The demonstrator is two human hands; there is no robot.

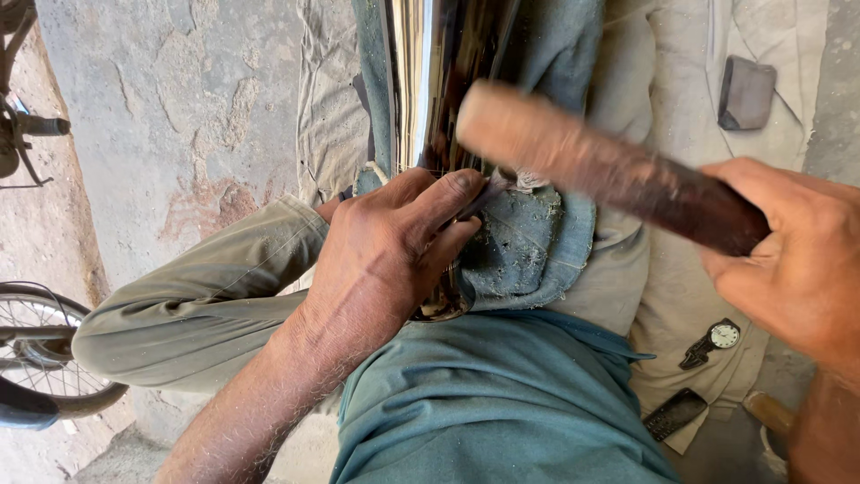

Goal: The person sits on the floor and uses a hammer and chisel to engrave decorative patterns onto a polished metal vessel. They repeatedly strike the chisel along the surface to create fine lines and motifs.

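Observation:
My left hand [394,242] pinches a thin dark metal tool [479,199] and holds its tip against a shiny chrome pipe [421,81] that lies along my lap on a blue-grey denim cloth [528,242]. My right hand [797,260] grips the dark end of a thick wooden club [591,161], blurred with motion, whose pale end hangs just above the tool and the pipe. The pipe's near end [443,306] shows below my left hand.
I sit on the ground on a beige sheet [681,296]. A wristwatch [717,339] and a dark phone [674,412] lie on it at right, a dark stone block [745,91] farther up. A bicycle wheel [40,350] stands at left on cracked concrete [179,108].

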